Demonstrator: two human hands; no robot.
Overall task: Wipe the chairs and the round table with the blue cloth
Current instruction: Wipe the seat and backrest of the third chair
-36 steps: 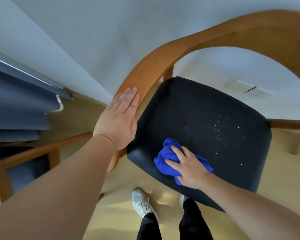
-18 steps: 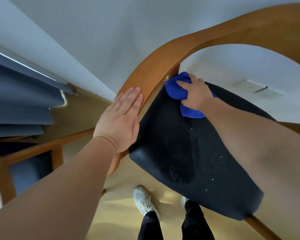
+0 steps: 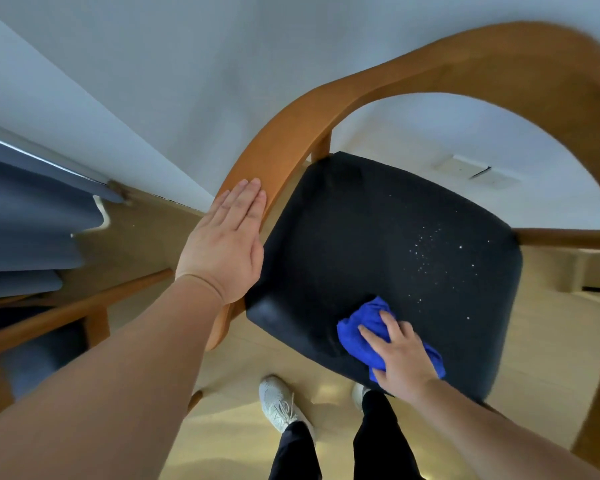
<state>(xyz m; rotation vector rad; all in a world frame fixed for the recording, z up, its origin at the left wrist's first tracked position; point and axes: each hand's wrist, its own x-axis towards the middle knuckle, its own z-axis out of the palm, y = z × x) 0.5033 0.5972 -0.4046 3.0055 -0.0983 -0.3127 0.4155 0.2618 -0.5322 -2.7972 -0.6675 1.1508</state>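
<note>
Pressing blue cloth [image 3: 355,332] onto seat [image 3: 378,237], right hand [image 3: 400,355]; left hand [image 3: 224,249] (flat) on armrest [image 3: 257,168].

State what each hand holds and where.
Right hand presses the bunched blue cloth from above onto the seat; left hand rests flat on the armrest, holding nothing.

No text, label, brand, number or sign can be read anywhere in the view.
</note>
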